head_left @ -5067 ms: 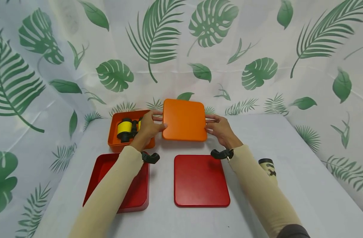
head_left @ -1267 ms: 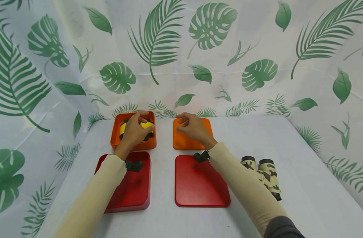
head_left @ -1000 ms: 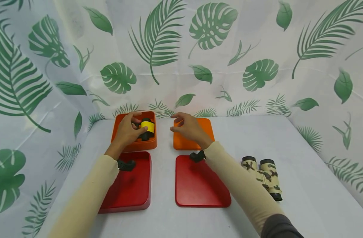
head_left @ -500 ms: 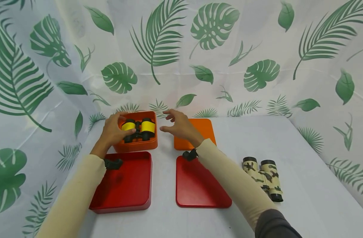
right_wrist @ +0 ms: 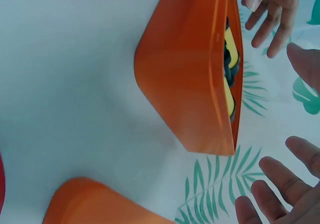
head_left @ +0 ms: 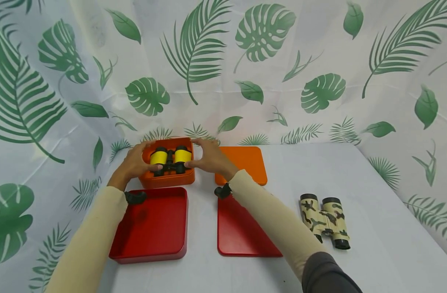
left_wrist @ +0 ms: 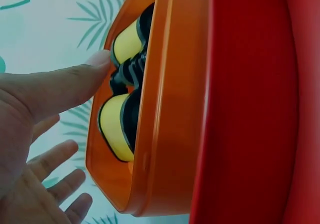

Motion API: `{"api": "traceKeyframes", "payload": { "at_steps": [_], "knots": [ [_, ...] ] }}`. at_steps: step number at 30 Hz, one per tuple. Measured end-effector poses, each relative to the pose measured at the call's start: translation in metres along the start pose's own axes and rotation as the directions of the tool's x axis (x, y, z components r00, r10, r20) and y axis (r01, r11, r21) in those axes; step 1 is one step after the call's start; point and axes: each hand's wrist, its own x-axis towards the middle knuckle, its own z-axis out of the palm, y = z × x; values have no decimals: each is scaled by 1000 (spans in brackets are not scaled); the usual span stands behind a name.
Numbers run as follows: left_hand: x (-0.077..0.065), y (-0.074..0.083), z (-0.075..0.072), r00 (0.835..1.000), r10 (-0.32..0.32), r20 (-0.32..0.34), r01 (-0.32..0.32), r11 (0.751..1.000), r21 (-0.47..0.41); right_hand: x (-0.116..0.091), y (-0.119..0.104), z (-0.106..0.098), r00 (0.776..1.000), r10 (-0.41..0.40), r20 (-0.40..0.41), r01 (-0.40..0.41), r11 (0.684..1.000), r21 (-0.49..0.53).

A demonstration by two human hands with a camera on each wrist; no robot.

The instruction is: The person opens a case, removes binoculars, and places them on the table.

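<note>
Yellow-and-black binoculars (head_left: 181, 156) lie inside an orange box (head_left: 167, 182) at the back left of the table. My left hand (head_left: 132, 166) is at the box's left side, its thumb over the near part of the opening. My right hand (head_left: 212, 160) is at the right side, thumb near the right barrel. In the left wrist view, the left hand (left_wrist: 17, 139) has spread fingers beside the box. The right wrist view shows the right hand (right_wrist: 297, 199) with parted fingers, apart from the orange box (right_wrist: 185, 68). Neither hand grips anything.
An open red box (head_left: 152, 232) sits in front of the orange one. To its right lies a red lid (head_left: 245, 234), partly under my right forearm. Behind that is an orange lid (head_left: 247, 160). Camouflage binoculars (head_left: 329, 219) lie at the right. A leaf-patterned curtain hangs behind.
The orange lid, earlier held in both hands, now lies on the table. My left hand has moved left off the binoculars; my right hand has moved left to the orange box.
</note>
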Motion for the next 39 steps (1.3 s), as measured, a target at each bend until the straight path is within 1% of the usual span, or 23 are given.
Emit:
{"api": "traceKeyframes", "payload": {
  "at_steps": [4,9,15,19,24,27,35,39],
  "knots": [
    [2,-2,-1,999,-18,34,18,1000,-7,7,-2,8,999,-3,43,5,999,-52],
    [8,-5,-2,998,-17,65,16,1000,20,16,-6,16,997,-9,71,17,993,-120],
    [13,-3,-3,993,-21,112,15,998,56,24,-10,27,998,-21,62,31,984,-173],
    [17,-2,0,991,-28,129,14,994,105,30,-13,34,999,5,54,7,978,-207],
    [23,-6,4,991,-25,134,4,988,154,37,-15,45,998,24,53,-7,953,-302],
    [25,-8,6,989,-27,143,3,985,170,40,-15,50,998,34,59,-12,941,-339],
    [25,-8,6,988,-34,151,8,986,167,45,-13,53,998,34,56,-13,940,-341],
    [25,-10,4,987,-35,159,10,987,158,48,-14,51,997,33,72,-7,942,-337]
  ]
}}
